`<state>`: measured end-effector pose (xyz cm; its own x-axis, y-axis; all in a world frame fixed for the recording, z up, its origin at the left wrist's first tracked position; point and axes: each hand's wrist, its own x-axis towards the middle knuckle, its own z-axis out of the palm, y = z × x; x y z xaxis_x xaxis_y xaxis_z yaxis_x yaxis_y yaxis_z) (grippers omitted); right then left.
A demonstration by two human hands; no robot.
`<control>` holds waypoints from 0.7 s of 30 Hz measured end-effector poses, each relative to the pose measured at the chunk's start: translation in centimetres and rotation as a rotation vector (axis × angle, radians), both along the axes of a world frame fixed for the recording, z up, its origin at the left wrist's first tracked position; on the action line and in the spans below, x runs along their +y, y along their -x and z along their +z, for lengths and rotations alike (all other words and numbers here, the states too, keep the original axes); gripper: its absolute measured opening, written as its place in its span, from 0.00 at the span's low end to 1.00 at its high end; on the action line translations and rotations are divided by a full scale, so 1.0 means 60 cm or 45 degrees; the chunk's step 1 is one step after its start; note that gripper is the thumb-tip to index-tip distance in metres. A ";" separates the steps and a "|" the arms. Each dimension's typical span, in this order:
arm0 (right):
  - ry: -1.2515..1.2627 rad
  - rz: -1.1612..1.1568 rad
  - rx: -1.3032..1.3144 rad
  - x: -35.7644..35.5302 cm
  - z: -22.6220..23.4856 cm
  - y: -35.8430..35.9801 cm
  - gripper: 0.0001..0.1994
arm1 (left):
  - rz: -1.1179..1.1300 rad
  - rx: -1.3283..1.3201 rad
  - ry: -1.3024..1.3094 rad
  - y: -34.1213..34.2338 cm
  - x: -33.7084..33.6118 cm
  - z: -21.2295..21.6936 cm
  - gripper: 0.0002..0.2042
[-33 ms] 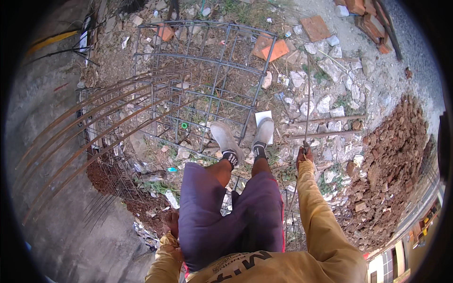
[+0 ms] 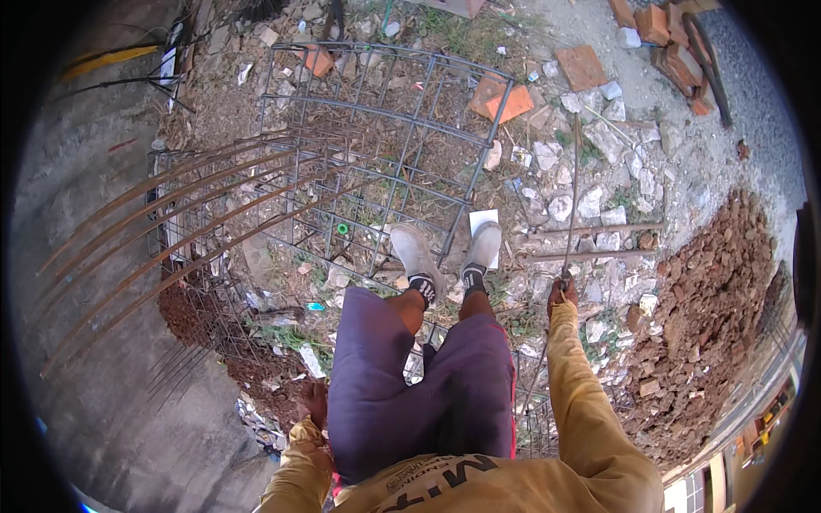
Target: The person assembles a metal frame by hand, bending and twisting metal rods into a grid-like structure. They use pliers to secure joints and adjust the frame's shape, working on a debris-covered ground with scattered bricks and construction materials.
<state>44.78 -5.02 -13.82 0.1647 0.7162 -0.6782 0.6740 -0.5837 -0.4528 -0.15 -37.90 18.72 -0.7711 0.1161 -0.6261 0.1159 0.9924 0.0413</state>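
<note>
My right hand (image 2: 562, 295), at the end of a yellow sleeve, is closed around a thin steel rod (image 2: 572, 201). One end of the rod reaches away from me over the rubble, and the other passes back beside my right leg. Against my left thigh hangs my left hand (image 2: 314, 402), its fingers too hidden to read. A rebar cage (image 2: 398, 111) of tied bars lies on the ground ahead, its near edge by my grey shoes. Several long rusty bars (image 2: 197, 205) fan out over its left side.
Brick pieces (image 2: 511, 98) lie beyond the cage, with stacked bricks (image 2: 684, 60) at the far right. Two rusty bars (image 2: 590, 255) rest on white rubble (image 2: 590, 201) at my right. A brown soil heap (image 2: 701, 325) rises further right; a concrete floor (image 2: 94, 256) runs along the left.
The view has shifted a little, so the ground sits slightly right and lower. My right hand still holds the rod, whose far end now leans more to the right.
</note>
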 end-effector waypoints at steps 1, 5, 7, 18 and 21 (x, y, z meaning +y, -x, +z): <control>-0.027 0.074 -0.017 0.021 0.036 -0.008 0.21 | 0.039 0.057 -0.028 -0.017 -0.011 0.030 0.19; 0.015 0.042 -0.049 0.066 0.137 -0.182 0.17 | 0.102 0.069 -0.339 -0.032 -0.005 0.029 0.18; 0.085 0.270 -0.088 0.119 0.298 -0.120 0.14 | 0.167 0.082 -0.085 -0.058 -0.004 0.069 0.19; 0.343 0.327 0.442 0.046 0.218 -0.314 0.16 | -0.011 0.085 -0.091 -0.142 -0.147 0.074 0.19; 0.132 1.089 0.141 0.028 0.291 -0.230 0.19 | 0.172 0.250 -0.083 -0.153 -0.249 0.065 0.17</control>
<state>58.56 -3.36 3.63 -0.4728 0.4977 -0.7271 0.8553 0.0609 -0.5145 9.03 -52.81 22.63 -0.8885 0.0390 -0.4573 -0.0057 0.9954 0.0959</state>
